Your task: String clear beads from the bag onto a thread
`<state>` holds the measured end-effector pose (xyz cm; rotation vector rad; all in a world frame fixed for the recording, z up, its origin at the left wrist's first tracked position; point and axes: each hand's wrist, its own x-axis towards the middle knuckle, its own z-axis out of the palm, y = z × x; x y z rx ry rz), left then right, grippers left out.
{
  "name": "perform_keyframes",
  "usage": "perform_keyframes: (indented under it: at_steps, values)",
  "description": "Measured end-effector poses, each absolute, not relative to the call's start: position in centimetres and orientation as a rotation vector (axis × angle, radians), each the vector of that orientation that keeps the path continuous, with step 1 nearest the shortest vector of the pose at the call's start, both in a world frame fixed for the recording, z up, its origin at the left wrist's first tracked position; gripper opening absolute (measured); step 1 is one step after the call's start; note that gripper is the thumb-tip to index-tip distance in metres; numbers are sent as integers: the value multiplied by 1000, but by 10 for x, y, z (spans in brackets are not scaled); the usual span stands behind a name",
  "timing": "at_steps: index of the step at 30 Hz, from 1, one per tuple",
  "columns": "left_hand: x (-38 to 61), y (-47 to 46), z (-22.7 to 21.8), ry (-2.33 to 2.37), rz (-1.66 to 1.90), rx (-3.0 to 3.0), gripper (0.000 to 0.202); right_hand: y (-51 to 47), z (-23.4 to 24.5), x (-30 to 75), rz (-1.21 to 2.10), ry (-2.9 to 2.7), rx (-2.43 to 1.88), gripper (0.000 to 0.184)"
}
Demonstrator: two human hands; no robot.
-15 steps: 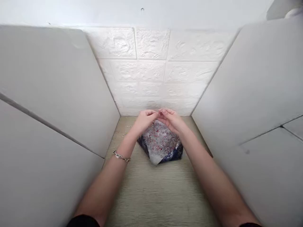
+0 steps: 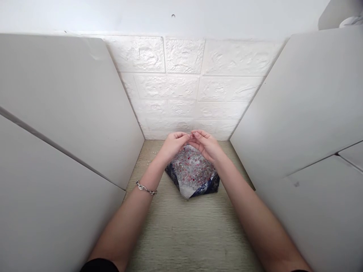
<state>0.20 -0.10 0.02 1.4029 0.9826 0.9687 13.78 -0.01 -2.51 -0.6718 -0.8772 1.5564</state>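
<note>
Navy cloth with a pale print forms the outer corners of a folded wrap (image 2: 208, 187), which lies on the greenish wood-grain desk (image 2: 184, 230). Heaped inside the wrap are many small beads (image 2: 194, 166), clear, greyish, pink and red, and a whitish patch of its lining shows bare at the near corner.

Both of the person's hands are raised over the wrap's far edge, partly covering it. The left hand (image 2: 174, 146) is above the far left of the wrap, thumb and fingertips drawn together in a closed pinch. The right hand (image 2: 208, 146) is above the far right, its grip also pinched at the thumb and forefinger, with the other fingers curled beneath. The two sets of fingertips meet or nearly meet beyond the heap; whether anything tiny sits between them cannot be told.

A silver-coloured chain bracelet (image 2: 146, 187) circles the left wrist, to the left of the wrap. Behind the wrap rises a white brick-patterned wall (image 2: 181, 87). Smooth pale panels stand on either side of it, a left panel (image 2: 70, 90) and a right panel (image 2: 286, 98).
</note>
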Motion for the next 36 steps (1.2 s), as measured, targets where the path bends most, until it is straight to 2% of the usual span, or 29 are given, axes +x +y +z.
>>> perform_keyframes:
  at_steps: [17, 36]
  values:
    - [1, -3, 1, 1055, 958, 1499, 27, -3, -24, 136, 1484, -947, -716, 27]
    - [0, -1, 0, 1120, 947, 1561, 24, -3, -26, 135, 1431, -1011, -779, 26]
